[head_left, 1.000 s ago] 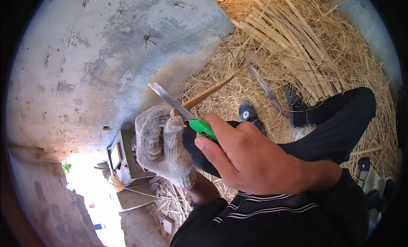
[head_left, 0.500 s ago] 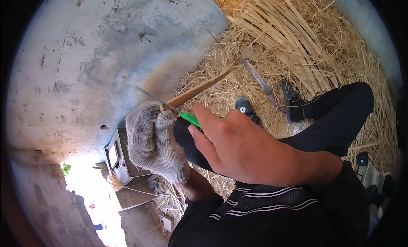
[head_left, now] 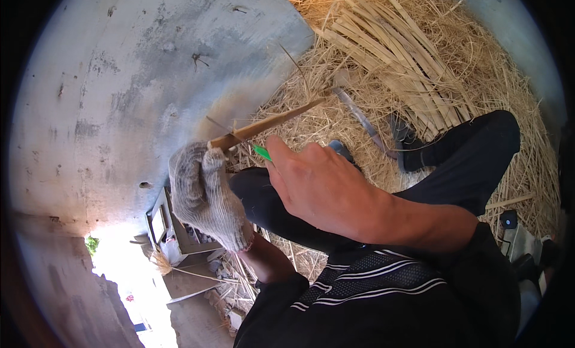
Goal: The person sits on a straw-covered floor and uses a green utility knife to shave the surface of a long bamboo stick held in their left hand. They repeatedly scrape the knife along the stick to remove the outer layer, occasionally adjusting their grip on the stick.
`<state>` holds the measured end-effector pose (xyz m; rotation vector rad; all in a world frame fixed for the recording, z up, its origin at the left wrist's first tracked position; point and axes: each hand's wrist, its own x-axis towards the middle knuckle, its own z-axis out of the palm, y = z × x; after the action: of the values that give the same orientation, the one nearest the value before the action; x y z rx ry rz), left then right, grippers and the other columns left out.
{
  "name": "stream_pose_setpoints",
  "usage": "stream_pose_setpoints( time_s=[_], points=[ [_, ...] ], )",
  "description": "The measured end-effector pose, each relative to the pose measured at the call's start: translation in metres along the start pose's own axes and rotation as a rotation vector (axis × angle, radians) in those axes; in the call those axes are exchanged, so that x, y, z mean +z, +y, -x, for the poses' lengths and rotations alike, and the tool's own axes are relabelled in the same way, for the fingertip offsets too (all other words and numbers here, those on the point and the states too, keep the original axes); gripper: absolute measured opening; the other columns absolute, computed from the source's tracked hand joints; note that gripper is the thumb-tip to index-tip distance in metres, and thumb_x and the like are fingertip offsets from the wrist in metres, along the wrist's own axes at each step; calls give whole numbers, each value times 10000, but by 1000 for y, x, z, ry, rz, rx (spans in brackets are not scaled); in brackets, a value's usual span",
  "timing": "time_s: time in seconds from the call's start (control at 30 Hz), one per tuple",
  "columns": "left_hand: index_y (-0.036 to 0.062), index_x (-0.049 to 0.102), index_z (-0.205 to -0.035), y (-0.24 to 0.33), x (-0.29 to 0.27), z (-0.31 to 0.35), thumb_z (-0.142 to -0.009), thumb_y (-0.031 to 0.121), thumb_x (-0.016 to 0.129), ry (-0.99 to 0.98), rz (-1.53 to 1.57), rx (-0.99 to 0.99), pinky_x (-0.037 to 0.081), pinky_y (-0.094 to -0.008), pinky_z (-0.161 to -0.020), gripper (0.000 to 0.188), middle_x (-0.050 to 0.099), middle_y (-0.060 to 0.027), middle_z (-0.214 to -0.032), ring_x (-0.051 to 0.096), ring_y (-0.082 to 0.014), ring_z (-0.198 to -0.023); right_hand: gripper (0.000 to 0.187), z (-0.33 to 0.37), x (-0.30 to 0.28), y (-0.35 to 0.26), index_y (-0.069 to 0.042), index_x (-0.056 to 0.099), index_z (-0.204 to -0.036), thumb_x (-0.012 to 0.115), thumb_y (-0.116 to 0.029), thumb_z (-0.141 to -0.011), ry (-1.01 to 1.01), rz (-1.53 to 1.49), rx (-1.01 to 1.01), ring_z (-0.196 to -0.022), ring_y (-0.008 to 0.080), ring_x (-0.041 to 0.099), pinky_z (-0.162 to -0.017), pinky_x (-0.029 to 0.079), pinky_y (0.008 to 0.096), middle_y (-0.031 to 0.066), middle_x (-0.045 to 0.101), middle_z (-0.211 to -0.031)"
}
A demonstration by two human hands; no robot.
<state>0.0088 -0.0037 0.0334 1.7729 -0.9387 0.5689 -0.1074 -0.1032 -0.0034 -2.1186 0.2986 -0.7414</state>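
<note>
My left hand [head_left: 203, 198], in a grey-white knitted glove, is closed round one end of a pale brown bamboo strip [head_left: 272, 123]. The strip slants up and away to the right and narrows to a tip. In my bare right hand [head_left: 326, 189] is a knife, its green handle [head_left: 262, 153] showing between thumb and forefinger. Its thin blade [head_left: 219, 125] crosses the strip a little beyond the gloved fingers. A thin sliver stands up beside the blade. The rest of the handle is hidden in my palm.
Loose straw-coloured shavings [head_left: 515, 144] cover the floor. A bundle of split strips [head_left: 413, 66] lies at the far right, with a long metal blade [head_left: 362, 117] near it. My bent leg [head_left: 473, 156] is at the right. A stained wall [head_left: 120, 108] rises at left.
Both hands have shifted slightly left, and the strip's held end has risen. The knife blade has moved along the strip, away from the gloved fingers. Both grips stay closed.
</note>
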Motion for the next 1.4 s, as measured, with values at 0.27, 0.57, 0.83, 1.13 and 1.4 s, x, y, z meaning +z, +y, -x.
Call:
stream_pose_setpoints(
  time_s=[0.27,0.57,0.83,1.13,1.4],
  points=[
    [-49,695,-908,-9,-2,-1,-782,0,729,-11,-18,165,509,-350,-797,140,689,-125,-912,639,-242,-844,220,-2,-5,-16,50,484,-972,570,-152,-957,-61,-140,19,-500,410,601,-444,469,470,245,537,-537],
    [-33,703,-898,-15,-2,0,-789,79,741,-50,-55,288,512,-365,-786,161,697,-129,-891,641,-256,-831,204,-2,-6,-17,36,481,-989,578,-137,-942,-20,-90,40,-516,416,614,-459,491,467,248,548,-545],
    [-39,690,-922,-11,5,8,-855,87,722,37,61,174,551,-321,-719,147,673,-110,-906,650,-210,-811,230,17,29,97,96,551,-1034,556,-37,-846,-141,222,318,-706,420,692,-616,578,438,269,642,-694],
    [-43,668,-974,-4,14,2,-868,-11,673,84,152,11,552,-261,-645,111,646,-102,-949,633,-155,-779,241,-10,-43,-5,37,498,-1038,509,-199,-992,-106,-315,116,-555,433,601,-499,456,495,250,572,-600],
    [-55,654,-951,3,22,9,-864,-24,674,105,144,-11,549,-262,-640,95,639,-114,-947,615,-154,-763,200,-7,14,27,45,483,-1018,546,-135,-956,-8,-132,139,-550,438,619,-500,485,496,264,562,-571]
  ],
)
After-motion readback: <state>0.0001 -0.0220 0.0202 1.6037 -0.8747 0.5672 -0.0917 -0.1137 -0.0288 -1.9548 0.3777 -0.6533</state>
